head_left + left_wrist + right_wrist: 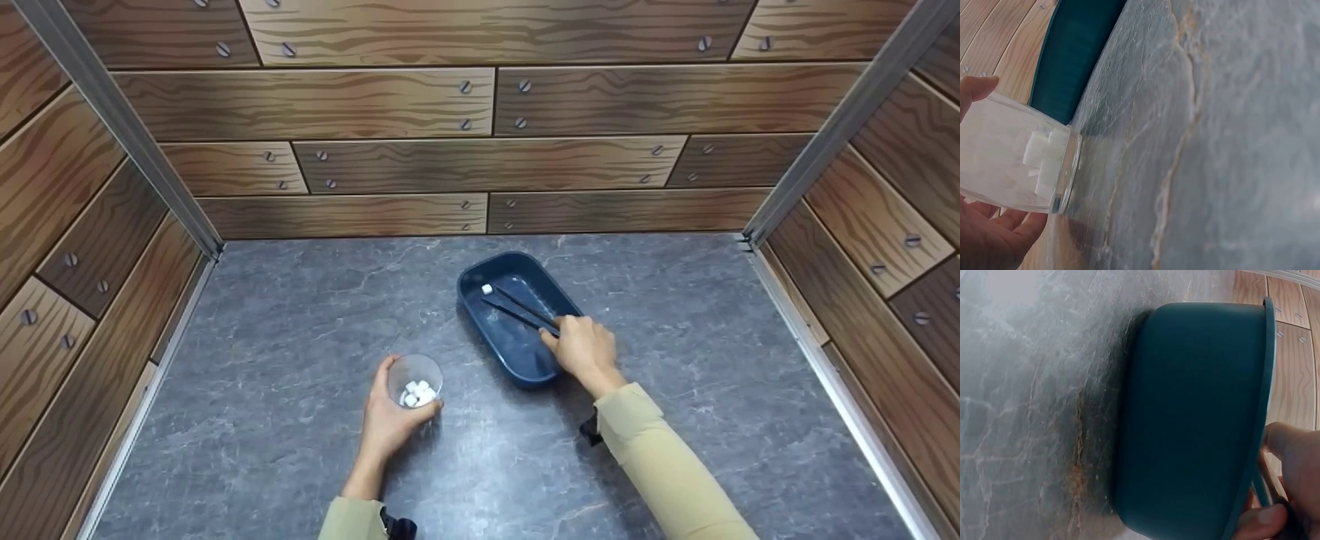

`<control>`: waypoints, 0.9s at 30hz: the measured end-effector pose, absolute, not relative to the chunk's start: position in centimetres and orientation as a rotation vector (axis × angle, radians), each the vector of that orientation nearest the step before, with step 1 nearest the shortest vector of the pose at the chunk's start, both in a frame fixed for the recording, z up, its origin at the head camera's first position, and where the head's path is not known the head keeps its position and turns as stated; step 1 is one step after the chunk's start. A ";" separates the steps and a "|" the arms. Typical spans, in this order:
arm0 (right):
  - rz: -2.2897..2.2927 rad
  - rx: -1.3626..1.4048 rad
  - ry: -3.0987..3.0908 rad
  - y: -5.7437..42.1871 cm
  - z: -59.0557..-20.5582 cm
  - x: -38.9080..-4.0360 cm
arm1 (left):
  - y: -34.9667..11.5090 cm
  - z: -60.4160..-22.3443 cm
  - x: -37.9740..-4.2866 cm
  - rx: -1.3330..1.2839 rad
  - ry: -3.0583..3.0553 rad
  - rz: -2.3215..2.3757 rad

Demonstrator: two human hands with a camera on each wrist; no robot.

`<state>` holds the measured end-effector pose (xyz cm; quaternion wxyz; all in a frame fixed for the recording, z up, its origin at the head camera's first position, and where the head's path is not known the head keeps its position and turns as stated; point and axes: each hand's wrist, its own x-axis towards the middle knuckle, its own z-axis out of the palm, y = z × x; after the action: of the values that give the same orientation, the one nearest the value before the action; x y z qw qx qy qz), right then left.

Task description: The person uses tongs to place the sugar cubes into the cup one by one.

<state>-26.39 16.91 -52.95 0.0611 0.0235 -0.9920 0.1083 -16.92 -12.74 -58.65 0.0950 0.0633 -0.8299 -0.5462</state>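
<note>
In the head view, my left hand (390,420) grips a clear glass (415,367) that stands on the floor, fingers on one side and thumb on the other. Several small white cubes (417,393) lie at the bottom of the glass; the left wrist view also shows them, and the glass (1005,146), from the side. My right hand (586,346) holds slim black tongs (521,313) over a dark blue rectangular tub (480,334). The tong tips are apart, close beside a single white cube (487,289) near the tub's far left end. Whether they touch it, I cannot tell.
The grey marbled surface (292,315) spreads around the glass and tub. Wood-patterned panels (390,165) close it in at the back and both sides, with metal strips at the corners. The tub's outer wall (1196,416) fills much of the right wrist view.
</note>
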 end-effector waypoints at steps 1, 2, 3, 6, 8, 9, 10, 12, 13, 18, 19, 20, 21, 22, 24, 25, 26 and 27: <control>0.328 0.068 -3.005 16.9 -53.0 -26.4 | -12.7 -58.7 -16.9 0.183 -2.457 -1.618; 0.329 0.066 -3.008 16.8 -53.0 -26.4 | -12.7 -58.7 -16.9 0.180 -2.454 -1.617; 0.330 0.062 -3.010 16.8 -52.9 -26.4 | -12.7 -58.7 -16.9 0.177 -2.452 -1.615; 0.328 0.052 -3.008 16.6 -52.9 -26.5 | -12.7 -58.7 -17.0 0.172 -2.449 -1.612; 0.323 0.048 -3.004 16.5 -52.9 -26.6 | -12.7 -58.7 -17.0 0.172 -2.447 -1.614; 0.320 0.045 -3.001 16.4 -53.0 -26.6 | -12.7 -58.7 -17.0 0.173 -2.445 -1.616; 0.319 0.043 -2.998 16.3 -53.0 -26.6 | -12.7 -58.7 -17.0 0.172 -2.444 -1.618; 0.321 0.040 -2.994 16.2 -53.0 -26.7 | -12.7 -58.7 -16.9 0.175 -2.441 -1.626; 0.322 0.040 -2.993 16.2 -53.0 -26.7 | -12.7 -58.7 -16.9 0.177 -2.442 -1.628; 0.326 0.040 -2.993 16.1 -53.1 -27.0 | -12.7 -58.7 -17.0 0.185 -2.444 -1.632; 0.325 0.041 -2.991 16.1 -53.1 -27.0 | -12.7 -58.7 -17.0 0.185 -2.443 -1.631; 0.323 0.042 -2.988 16.1 -53.2 -27.0 | -12.7 -58.7 -17.0 0.185 -2.442 -1.631; 0.323 0.046 -2.985 16.1 -53.2 -27.1 | -12.7 -58.7 -16.9 0.184 -2.439 -1.632; 0.322 0.046 -2.981 16.0 -53.2 -27.1 | -12.6 -58.7 -16.9 0.183 -2.438 -1.632; 0.325 0.052 -2.973 16.0 -53.3 -27.1 | -12.6 -58.6 -16.9 0.180 -2.439 -1.628; 0.325 0.052 -2.968 16.0 -53.4 -27.1 | -12.6 -58.6 -16.9 0.178 -2.440 -1.626; 0.327 0.053 -2.964 15.9 -53.4 -27.1 | -12.6 -58.6 -16.9 0.177 -2.439 -1.624; 0.330 0.057 -2.963 15.9 -53.4 -27.2 | -12.6 -58.6 -16.9 0.175 -2.437 -1.621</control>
<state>-27.16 15.92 -53.37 0.0800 0.0189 -0.9905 0.1103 -16.89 -12.61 -58.61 0.1043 0.0594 -0.8266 -0.5498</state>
